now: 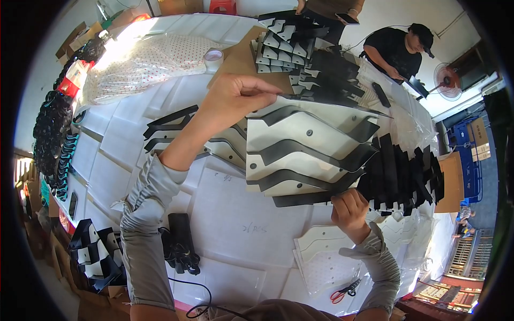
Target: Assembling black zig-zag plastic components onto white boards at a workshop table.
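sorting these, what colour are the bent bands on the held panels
The bent bands are black, shown in the head view.

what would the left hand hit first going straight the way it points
Likely the black-edged white panel it is pinching: the left hand points rightward along that panel's upper edge, though depth there is hard to judge.

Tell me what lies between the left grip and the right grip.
Overlapping white pieces with wavy black edges lie between the left grip and the right grip, as the head view shows.
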Motion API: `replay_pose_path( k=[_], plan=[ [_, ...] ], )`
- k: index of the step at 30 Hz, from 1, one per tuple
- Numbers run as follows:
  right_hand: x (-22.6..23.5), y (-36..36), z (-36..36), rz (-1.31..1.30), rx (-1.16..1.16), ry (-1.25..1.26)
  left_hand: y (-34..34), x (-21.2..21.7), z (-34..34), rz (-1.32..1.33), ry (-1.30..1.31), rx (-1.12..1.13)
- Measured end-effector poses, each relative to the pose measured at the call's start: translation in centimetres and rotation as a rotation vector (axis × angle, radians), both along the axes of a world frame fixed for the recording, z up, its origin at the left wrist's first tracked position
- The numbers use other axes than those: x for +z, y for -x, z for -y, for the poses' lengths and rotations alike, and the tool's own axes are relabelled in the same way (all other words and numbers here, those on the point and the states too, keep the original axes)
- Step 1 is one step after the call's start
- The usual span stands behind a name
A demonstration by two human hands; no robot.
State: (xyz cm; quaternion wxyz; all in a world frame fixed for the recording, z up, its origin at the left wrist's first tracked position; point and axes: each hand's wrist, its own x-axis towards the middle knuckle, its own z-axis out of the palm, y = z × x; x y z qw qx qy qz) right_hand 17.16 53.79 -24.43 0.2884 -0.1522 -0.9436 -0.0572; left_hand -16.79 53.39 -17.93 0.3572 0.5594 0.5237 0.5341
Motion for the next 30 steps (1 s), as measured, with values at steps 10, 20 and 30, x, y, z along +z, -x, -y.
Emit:
replay_pose_path(
  k=[10, 20, 30],
  plan=[
    [0.5, -1.1, 0.9, 0.063, 0.031, -0.004, -1.0, 0.4, 0.8, -0.069, 0.009, -0.015],
    [1.6, -1.2, 2.6, 0.093, 0.020, -0.027, -2.6, -1.5, 2.0, 0.063, 0.012, 0.100],
    [3.6, -1.8, 5.1, 0.113, 0.058, -0.064, -3.0, -1.0, 2.4, 0.121, 0.065, 0.052]
  ],
)
